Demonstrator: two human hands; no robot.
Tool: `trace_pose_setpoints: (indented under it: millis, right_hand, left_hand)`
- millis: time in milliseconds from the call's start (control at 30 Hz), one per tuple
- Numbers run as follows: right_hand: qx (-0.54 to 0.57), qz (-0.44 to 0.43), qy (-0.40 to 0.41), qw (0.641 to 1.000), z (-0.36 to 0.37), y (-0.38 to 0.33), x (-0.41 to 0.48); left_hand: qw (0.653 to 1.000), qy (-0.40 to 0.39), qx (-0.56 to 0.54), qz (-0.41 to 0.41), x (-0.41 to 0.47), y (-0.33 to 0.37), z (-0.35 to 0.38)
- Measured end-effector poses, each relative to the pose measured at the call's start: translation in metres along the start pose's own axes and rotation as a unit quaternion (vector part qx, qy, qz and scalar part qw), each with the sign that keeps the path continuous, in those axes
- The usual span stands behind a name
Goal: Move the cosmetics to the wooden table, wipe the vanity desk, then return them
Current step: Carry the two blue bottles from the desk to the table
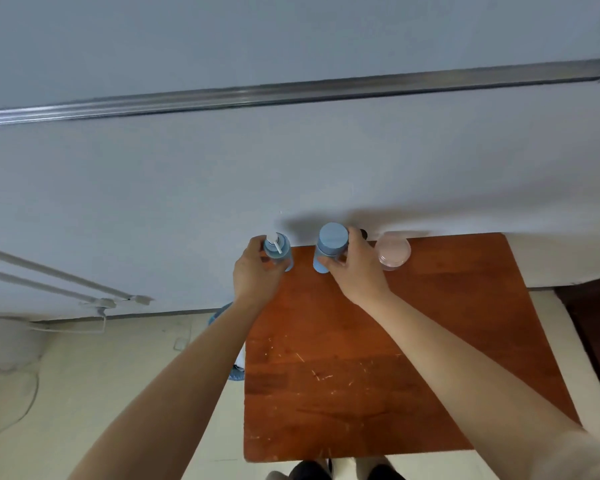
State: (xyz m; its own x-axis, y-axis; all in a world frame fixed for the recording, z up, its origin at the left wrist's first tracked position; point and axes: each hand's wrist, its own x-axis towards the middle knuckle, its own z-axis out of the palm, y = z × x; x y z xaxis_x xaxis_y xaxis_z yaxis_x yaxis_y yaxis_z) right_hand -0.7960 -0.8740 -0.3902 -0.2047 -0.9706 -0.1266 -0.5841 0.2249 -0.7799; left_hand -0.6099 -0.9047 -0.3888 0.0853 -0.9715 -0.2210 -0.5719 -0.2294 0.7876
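Observation:
My left hand point(255, 271) grips a blue pump bottle point(278, 249) at the far left corner of the wooden table point(378, 358). My right hand point(355, 268) grips a blue bottle with a round flat cap point(331, 242) just to the right of it, near the table's far edge. Both bottles stand upright, on the tabletop or just above it. A pink jar with a clear lid point(392, 251) stands on the table to the right of my right hand. A small dark object point(363, 233) peeks out behind my right hand.
The scratched reddish wooden table stands against a pale grey wall with a metal rail point(291, 95). A blue and white object point(236, 362) lies on the floor at the table's left edge. Cables and a white pipe point(94, 303) run along the left wall. My feet show below.

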Motion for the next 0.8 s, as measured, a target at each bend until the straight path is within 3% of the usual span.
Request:
trace_pose_setpoints:
  millis: [367,567,700,800]
  right_hand:
    - [-0.015,-0.012,-0.019,1.0,0.012,-0.003,0.018]
    - [-0.058,-0.032,-0.062,0.996,-0.009,-0.02,0.008]
    - [-0.095,-0.117,0.023,0.988,-0.045,-0.044,-0.009]
    - [-0.161,-0.192,0.105,0.962,-0.073,-0.054,-0.021]
  left_hand:
    - [0.999,-0.011,0.041,0.01,0.025,0.001,0.013]
    - [0.991,-0.021,0.118,0.059,0.01,0.014,-0.003]
    - [0.971,0.021,0.183,0.153,-0.011,0.036,-0.032]
    - [0.931,0.084,0.233,0.269,-0.022,0.053,-0.056]
